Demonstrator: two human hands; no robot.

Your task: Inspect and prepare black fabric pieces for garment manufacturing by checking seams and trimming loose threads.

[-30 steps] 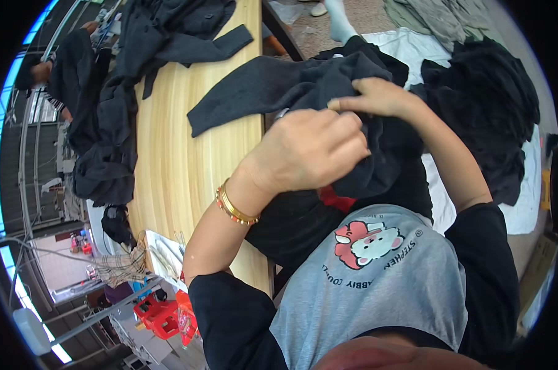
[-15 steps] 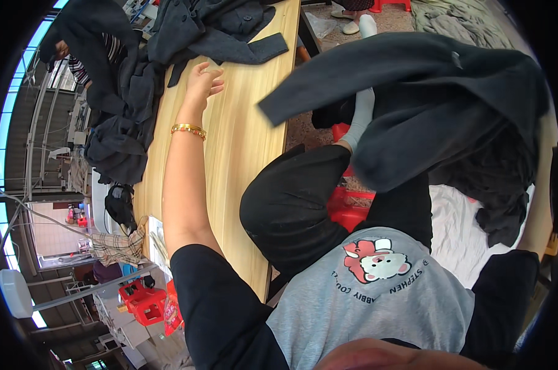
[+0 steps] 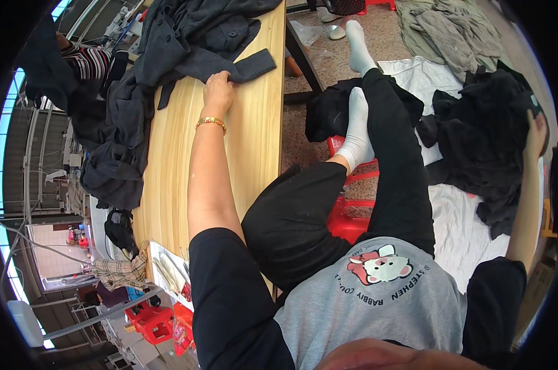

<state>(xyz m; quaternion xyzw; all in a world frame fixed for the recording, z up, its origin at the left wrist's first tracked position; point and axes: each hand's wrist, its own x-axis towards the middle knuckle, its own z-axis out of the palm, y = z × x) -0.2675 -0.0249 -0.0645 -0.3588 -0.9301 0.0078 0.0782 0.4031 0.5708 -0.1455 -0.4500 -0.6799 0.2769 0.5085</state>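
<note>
On the wooden table, my left hand (image 3: pixel 219 92) is closed on the sleeve of a dark grey coat (image 3: pixel 168 46). The coat has large buttons, and its sleeve lies across the tabletop. My right arm reaches out to the far right, where my right hand (image 3: pixel 536 131) is at the edge of a heap of black garments (image 3: pixel 482 123). Its fingers look stretched out and apart, with dark cloth beside them.
More dark garments (image 3: pixel 115 166) hang over the table's left edge, near a person in a striped top (image 3: pixel 88 61). Red plastic stools (image 3: pixel 353 219) stand under my legs. White sheeting (image 3: pixel 454 228) and a greenish cloth (image 3: pixel 451 31) lie on the right. Printed paper (image 3: pixel 168 268) lies at the table's near end.
The dark garment swinging in the air over my legs has come down onto the heap at right. My left hand moved from above the bare table to the coat sleeve and closed on it.
</note>
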